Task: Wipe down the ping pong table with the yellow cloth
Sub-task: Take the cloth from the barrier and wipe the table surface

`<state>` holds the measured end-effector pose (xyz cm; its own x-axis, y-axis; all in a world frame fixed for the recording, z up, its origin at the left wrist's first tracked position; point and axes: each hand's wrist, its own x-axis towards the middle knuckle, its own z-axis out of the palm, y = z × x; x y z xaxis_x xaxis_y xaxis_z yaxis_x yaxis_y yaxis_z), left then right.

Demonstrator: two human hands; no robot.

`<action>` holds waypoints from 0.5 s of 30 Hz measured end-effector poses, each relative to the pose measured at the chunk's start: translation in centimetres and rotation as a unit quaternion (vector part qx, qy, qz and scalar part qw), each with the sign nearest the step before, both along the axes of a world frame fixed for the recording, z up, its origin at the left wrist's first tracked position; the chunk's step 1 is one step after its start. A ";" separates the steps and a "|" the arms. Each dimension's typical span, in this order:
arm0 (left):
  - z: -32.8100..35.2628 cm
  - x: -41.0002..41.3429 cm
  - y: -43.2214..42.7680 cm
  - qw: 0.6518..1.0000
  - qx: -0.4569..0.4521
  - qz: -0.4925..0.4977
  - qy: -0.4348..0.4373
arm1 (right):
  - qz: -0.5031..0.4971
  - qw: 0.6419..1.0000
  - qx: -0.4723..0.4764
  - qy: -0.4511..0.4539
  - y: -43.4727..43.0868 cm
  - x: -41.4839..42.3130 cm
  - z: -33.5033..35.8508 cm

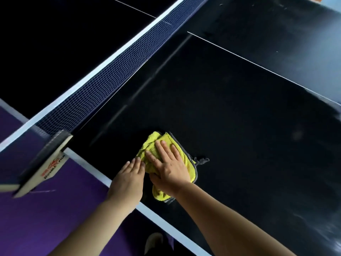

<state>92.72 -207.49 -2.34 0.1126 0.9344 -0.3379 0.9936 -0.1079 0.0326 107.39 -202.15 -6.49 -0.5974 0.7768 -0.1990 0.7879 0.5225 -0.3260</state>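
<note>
Nearest us, below the cloth [150,143], a shoe [153,241] stands on the purple floor [36,218], cut off by the table [239,117] edge. Both bare forearms reach up toward the cloth. Our right hand [169,163] lies flat on top of it, fingers straight and slightly spread, pressing down, with the thumb at the cloth's near left side. Our left hand [129,179] lies just left of the cloth, fingers straight and close together, their tips touching its left edge.

The cloth is bunched on the dark tabletop, just inside the white edge line [156,217]. The right palm hides its middle, and a grey hem and loop stick out to its right. The surface far right of the cloth is smeared by blur.

Left of the cloth the net clamp [48,159] grips the table edge, also blurred, its print hard to read. Beyond the cloth lies wide bare tabletop, up to the net [103,84] on the left and a white centre line [258,65] farther off.
</note>
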 end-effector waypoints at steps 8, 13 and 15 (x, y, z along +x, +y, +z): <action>-0.1 -0.5 -5.7 0.998 0.011 -0.037 -0.049 | -0.066 0.998 0.010 0.008 -7.6 0.1 -0.6; 0.5 0.5 -5.9 0.998 -0.029 -0.061 -0.005 | -0.075 0.997 0.003 0.026 -8.2 0.8 -0.5; 0.7 1.1 -5.8 0.996 -0.045 -0.074 0.006 | -0.086 0.996 0.000 0.027 -8.4 1.4 -0.3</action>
